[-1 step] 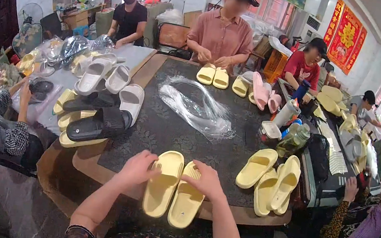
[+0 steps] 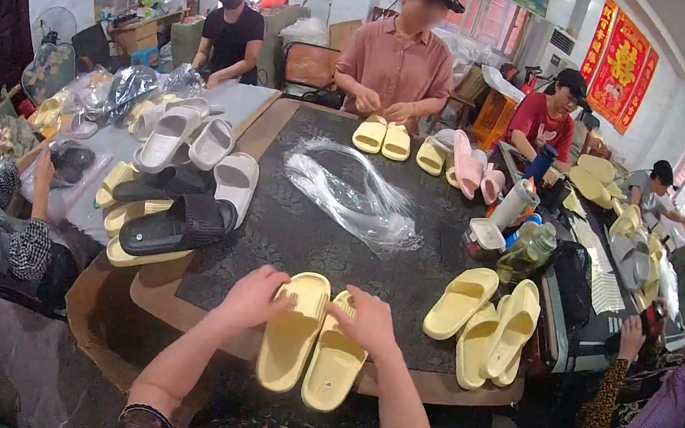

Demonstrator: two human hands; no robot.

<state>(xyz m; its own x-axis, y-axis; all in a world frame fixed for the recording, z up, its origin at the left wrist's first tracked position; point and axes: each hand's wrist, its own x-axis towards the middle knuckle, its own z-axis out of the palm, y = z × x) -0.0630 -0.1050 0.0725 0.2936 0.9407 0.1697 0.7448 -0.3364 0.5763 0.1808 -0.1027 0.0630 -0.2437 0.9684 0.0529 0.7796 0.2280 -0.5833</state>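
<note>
A pair of pale yellow slide slippers lies side by side at the table's near edge, toes pointing away from me, soles toward me. My left hand grips the left slipper at its strap, thumb over the ribbed band and fingers round the outer side. In the same way my right hand holds the right slipper, thumb on its strap. The fingertips on the outer sides are partly hidden. A small mark shows on the right slipper's heel.
A pile of black, grey and yellow slippers stands on the left. More yellow slippers lie on the right, near a jar and bottles. Clear plastic bags lie mid-table. Across from me a person stands behind other slippers; several more people sit around.
</note>
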